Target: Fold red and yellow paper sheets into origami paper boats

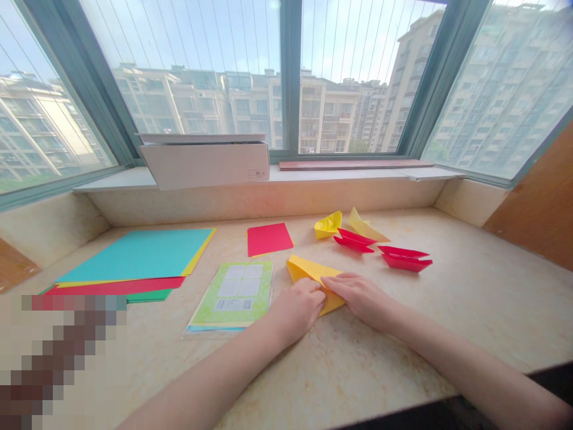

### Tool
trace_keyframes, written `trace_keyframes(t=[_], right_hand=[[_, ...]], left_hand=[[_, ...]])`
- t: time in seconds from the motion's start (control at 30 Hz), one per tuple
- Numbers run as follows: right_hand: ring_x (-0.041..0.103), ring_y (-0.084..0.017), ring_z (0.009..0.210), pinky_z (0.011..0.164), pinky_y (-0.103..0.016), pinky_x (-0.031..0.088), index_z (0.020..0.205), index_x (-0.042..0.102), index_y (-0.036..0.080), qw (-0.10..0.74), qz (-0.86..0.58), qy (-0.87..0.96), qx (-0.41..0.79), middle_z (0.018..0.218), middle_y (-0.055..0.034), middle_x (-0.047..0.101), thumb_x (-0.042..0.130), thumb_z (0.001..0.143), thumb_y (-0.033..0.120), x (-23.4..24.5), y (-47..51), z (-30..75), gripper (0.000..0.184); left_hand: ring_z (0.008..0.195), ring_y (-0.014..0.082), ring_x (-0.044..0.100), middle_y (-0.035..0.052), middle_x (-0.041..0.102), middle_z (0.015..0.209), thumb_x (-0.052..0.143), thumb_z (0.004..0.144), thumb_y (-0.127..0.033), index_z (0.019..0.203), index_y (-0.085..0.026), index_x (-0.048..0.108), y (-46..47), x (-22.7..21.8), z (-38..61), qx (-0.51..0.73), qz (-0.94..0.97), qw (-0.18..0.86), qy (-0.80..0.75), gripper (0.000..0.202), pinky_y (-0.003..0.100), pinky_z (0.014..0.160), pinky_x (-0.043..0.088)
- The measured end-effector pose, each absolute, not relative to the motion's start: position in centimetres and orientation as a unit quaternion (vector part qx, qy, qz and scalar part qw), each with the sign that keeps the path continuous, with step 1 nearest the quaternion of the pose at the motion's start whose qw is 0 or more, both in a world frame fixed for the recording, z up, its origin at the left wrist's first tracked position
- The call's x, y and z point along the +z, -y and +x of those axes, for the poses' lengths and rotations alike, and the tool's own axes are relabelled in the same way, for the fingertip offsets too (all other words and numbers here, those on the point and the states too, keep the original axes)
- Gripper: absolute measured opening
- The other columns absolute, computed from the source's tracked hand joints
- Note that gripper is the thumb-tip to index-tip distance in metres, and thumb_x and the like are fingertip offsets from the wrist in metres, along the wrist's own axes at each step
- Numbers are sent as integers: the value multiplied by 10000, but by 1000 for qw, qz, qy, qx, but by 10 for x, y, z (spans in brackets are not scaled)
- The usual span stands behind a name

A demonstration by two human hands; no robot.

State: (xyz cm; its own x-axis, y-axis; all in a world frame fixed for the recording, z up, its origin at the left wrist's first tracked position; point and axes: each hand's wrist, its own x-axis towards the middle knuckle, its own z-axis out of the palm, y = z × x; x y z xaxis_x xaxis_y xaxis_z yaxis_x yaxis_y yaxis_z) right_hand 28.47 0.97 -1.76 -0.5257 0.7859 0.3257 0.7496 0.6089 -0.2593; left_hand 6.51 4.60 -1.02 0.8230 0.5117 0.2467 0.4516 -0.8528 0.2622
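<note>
A folded yellow paper point(308, 270) lies on the marble sill in front of me. My left hand point(298, 307) rests on its near edge with the fingers curled down onto it. My right hand point(360, 295) lies flat across its right part, fingers stretched and pressing the fold. Beyond it sit folded paper boats: a yellow boat point(327, 225), a red boat point(353, 240) with a yellow one point(364, 227) behind, and another red boat point(405, 258) to the right.
A red square sheet point(268, 239) lies at the middle. A paper packet with a green label point(233, 294) is to my left. A stack of teal, yellow, red and green sheets point(138, 258) lies far left. A white box point(206, 161) stands on the window ledge.
</note>
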Motion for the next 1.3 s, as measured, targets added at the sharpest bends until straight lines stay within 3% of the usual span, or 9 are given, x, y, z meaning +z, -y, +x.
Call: trace_keyframes(t=[0.17,0.3,0.37,0.43,0.63,0.8,0.9,1.17,1.3], right_hand=[[711,-234,1137,1047,-408,510,1262,692,238,182,-408,894,38,1251,-84,751,508,972,79,-14,-10,283,378],[707,-246,1160,1041,-451,515,1276,683,241,160,-403,901,14,1282,-105,737,528,982,104,-13,-10,281,360],[697,-257,1185,1053,-465,510,1269,695,227,156,-401,903,8,1296,-119,729,530,981,110,-12,-10,280,352],[686,-269,1212,1073,-476,502,1265,709,208,151,-402,903,18,1326,-132,712,537,972,107,-12,-10,280,354],[595,-247,1340,1165,-442,439,1375,659,227,173,-461,862,119,1454,-103,617,506,937,61,-11,-1,287,493],[385,-246,1499,1242,-464,315,1542,467,276,160,-439,861,200,1614,-70,419,528,1030,298,-8,8,298,516],[338,-238,1521,1260,-474,264,1561,430,283,146,-434,860,226,1635,-63,381,511,1044,310,-7,6,300,523],[538,-214,1396,1172,-403,439,1451,582,314,193,-421,872,160,1521,-32,561,534,1041,321,-19,-4,300,413],[635,-215,1289,1123,-402,498,1340,675,278,239,-416,872,96,1409,-54,667,520,1017,225,-24,-7,301,362]], left_hand=[[1201,291,579,125,599,1263,676,891,-225,1199,-190,619,-45,-7,64,180,935,38,-304,315,467,1049,495],[1475,377,348,202,420,1555,693,891,-369,1416,-164,522,-53,-8,58,173,938,-9,-299,590,558,1188,327],[1507,404,292,230,463,1533,660,906,-479,1402,-106,550,-58,-9,56,155,939,-23,-305,631,587,1231,225],[1464,411,371,228,577,1432,618,915,-554,1329,-82,618,-60,-9,55,135,938,-26,-319,628,594,1241,187],[1360,358,527,194,613,1414,518,963,-581,1334,-125,628,-63,-13,52,98,935,35,-339,598,497,1105,436],[1299,353,587,186,661,1346,483,982,-586,1303,-165,643,-67,-8,49,91,943,47,-317,554,498,1045,485],[1313,357,582,193,654,1362,443,1011,-541,1324,-164,633,-70,-1,45,80,951,48,-294,526,517,1051,482],[1407,336,502,184,545,1501,584,928,-499,1404,-147,589,-71,11,21,60,966,50,-246,592,475,1155,404],[1312,318,590,151,634,1412,634,878,-349,1350,-168,622,-71,11,21,111,964,50,-235,505,454,1113,456]])
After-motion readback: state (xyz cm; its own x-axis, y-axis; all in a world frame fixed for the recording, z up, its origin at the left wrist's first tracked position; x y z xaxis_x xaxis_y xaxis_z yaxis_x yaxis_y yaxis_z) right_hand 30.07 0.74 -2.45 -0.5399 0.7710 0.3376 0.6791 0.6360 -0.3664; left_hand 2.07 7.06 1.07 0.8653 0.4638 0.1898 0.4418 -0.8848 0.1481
